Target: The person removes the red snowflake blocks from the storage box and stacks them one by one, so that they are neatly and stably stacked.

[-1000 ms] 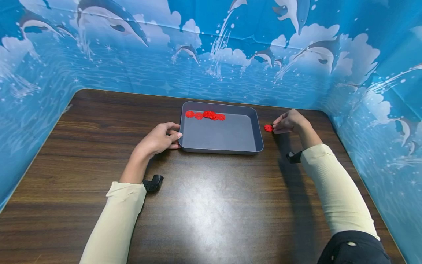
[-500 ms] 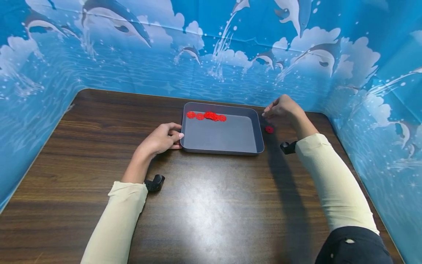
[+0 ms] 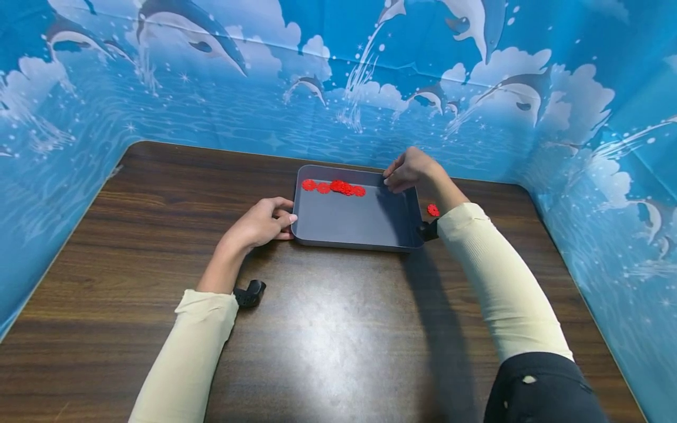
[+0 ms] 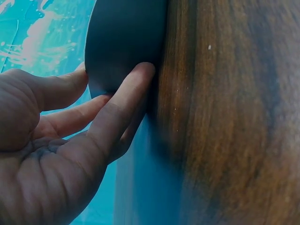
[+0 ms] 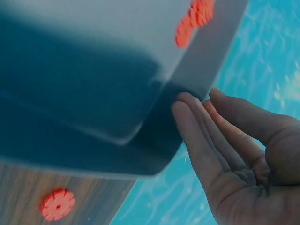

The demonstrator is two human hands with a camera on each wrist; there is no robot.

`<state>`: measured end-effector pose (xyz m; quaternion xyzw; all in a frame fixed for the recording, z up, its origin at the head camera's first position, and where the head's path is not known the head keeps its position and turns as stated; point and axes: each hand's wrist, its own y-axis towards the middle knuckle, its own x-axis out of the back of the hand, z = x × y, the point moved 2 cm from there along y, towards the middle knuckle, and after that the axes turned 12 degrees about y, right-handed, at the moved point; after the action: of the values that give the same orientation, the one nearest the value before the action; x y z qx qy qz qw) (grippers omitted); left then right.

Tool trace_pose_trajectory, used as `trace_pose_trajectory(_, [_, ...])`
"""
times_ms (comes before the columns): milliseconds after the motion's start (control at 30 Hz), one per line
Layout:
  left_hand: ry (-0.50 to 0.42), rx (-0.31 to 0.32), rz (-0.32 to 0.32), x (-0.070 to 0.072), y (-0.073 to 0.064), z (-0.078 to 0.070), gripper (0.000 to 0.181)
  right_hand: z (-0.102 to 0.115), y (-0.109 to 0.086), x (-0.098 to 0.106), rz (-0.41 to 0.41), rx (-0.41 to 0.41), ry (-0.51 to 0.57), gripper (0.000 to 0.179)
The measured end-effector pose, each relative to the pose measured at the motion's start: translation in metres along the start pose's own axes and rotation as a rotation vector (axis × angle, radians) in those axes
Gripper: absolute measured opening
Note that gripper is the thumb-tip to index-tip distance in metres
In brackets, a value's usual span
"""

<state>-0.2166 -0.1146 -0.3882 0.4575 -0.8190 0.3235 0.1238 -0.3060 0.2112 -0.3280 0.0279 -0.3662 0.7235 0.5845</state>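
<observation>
A grey rectangular tray [image 3: 344, 220] stands on the table with a row of red notched discs [image 3: 342, 187] along its far side, several overlapping in the middle. My left hand [image 3: 260, 222] holds the tray's left side, thumb at the rim and fingers against the outer wall [image 4: 126, 42]. Over the tray's far right part is my right hand [image 3: 409, 170]. Its fingers [image 5: 197, 136] are fairly straight beside the far rim, and no disc shows between them. One loose red disc [image 3: 433, 210] lies on the table just right of the tray.
A dark wood-grain table [image 3: 338, 329] reaches towards me. Behind it and along both sides hangs a blue curtain [image 3: 238, 117] printed with dolphins, close to the tray's far side. A black wrist mount [image 3: 250, 293] sits below my left hand.
My right hand has left the loose disc, lifted, and moved left over the tray's far right part. That disc stays on the table. The left hand keeps its place on the tray.
</observation>
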Motion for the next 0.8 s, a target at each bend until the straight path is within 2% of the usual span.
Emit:
trace_pose_trajectory(233, [0.007,0.0,-0.005,0.0,0.0,0.001,0.056,0.01,0.017,-0.032,0.051,0.007,-0.058,0.032])
trace_pose_trajectory(433, [-0.001,-0.003,-0.006,-0.002,0.001,0.001,0.055,0.013,0.025,-0.051,0.056,0.031,-0.21,0.032])
trace_pose_trajectory(667, [-0.011,0.002,-0.006,-0.001,0.002,0.001,0.054,0.013,0.028,-0.066,-0.003,0.102,-0.4,0.024])
trace_pose_trajectory(800, [-0.019,0.001,-0.005,0.0,0.002,0.002,0.055,0.013,0.028,-0.073,-0.039,0.127,-0.469,0.022])
